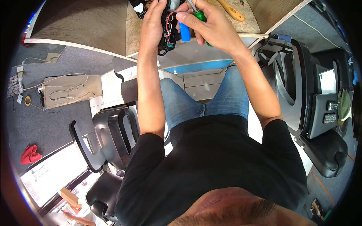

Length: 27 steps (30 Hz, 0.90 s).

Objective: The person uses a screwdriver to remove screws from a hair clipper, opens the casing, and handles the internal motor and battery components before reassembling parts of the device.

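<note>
At the top of the view, my left hand [151, 32] is closed on a black opened device housing [164, 39] with a small circuit board and red wires inside. My right hand [222, 30] pinches a blue cylindrical battery [184, 34] under its thumb, just right of the housing. A red wire runs from the housing toward the battery's top. Tucked in the same right hand is a screwdriver [200, 15] with a green handle, its metal shaft pointing up. The fingers partly cover the screwdriver and the upper end of the battery.
Beyond my hands is a worn wooden work surface [247, 27] with raised side panels. On it lie a wooden handle [232, 11] and a black object [138, 8] at the left. Black chairs [109, 132] stand either side of me. A red cloth [31, 154] lies on the floor.
</note>
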Motion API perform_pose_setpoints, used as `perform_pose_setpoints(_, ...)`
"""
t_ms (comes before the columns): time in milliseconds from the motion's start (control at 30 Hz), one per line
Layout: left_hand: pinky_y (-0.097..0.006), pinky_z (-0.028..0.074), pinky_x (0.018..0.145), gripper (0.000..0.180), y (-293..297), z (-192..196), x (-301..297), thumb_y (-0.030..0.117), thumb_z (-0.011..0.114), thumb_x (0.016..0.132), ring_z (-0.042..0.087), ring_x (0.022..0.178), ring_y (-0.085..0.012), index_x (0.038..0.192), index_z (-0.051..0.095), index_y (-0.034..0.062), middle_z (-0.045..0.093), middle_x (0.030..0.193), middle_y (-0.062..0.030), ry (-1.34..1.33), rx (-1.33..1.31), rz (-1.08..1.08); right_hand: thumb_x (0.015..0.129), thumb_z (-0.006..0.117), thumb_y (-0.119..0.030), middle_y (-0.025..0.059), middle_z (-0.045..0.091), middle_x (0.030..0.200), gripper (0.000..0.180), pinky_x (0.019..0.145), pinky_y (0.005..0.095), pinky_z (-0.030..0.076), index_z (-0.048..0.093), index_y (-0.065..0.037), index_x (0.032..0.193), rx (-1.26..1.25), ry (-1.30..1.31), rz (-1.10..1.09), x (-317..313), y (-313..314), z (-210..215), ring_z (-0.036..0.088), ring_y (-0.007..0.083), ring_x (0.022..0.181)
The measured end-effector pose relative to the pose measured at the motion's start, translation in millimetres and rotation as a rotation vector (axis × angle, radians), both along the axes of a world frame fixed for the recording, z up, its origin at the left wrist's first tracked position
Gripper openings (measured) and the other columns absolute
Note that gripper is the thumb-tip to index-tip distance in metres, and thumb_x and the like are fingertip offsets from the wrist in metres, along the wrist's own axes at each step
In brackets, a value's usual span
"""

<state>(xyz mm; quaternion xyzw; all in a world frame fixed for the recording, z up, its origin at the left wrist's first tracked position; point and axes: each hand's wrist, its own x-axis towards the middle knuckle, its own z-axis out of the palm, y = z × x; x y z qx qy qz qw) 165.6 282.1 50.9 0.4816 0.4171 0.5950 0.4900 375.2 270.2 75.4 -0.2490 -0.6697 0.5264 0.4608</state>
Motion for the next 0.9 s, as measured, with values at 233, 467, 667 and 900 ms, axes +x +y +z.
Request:
perform_pose_setpoints(233,-0.026,0.061,0.065,0.040,-10,13,8,0.040,0.050,0.116,0.073,0.074,-0.0138,0.125,0.068,0.0057,0.077,0.094,-0.0083,-0.013,-0.079,-0.031,0.113,0.066,-0.032,-0.0027,0.065,0.076,0.024,0.043,0.0194,0.041,0.067,-0.008,0.115,-0.208,-0.038,0.056,7,0,22,0.053,0.0027,0.048)
perform_pose_setpoints(467,-0.030,0.058,0.047,0.057,-16,22,16,0.056,0.043,0.115,0.069,0.052,-0.0202,0.117,0.069,0.0052,0.072,0.072,-0.0114,-0.087,-0.159,-0.061,0.112,0.067,-0.032,-0.0030,0.062,0.072,0.023,0.040,0.0214,0.038,0.064,-0.009,0.112,-0.333,0.029,0.086,10,5,25,0.050,0.0042,0.047)
perform_pose_setpoints(667,-0.030,0.060,0.052,0.057,-14,21,20,0.057,0.045,0.115,0.071,0.058,-0.0190,0.116,0.070,0.0060,0.075,0.079,-0.0096,-0.182,-0.177,0.023,0.112,0.067,-0.030,-0.0013,0.063,0.076,0.021,0.042,0.0223,0.039,0.064,-0.010,0.113,-0.313,0.028,0.094,8,1,24,0.050,0.0045,0.049)
perform_pose_setpoints(900,-0.030,0.061,0.058,0.061,-13,16,17,0.059,0.043,0.115,0.072,0.064,-0.0189,0.117,0.071,0.0043,0.076,0.084,-0.0097,-0.197,-0.155,0.004,0.112,0.067,-0.025,0.0017,0.069,0.087,0.021,0.043,0.0216,0.040,0.064,-0.007,0.124,-0.379,-0.055,0.099,8,3,26,0.052,0.0058,0.050)
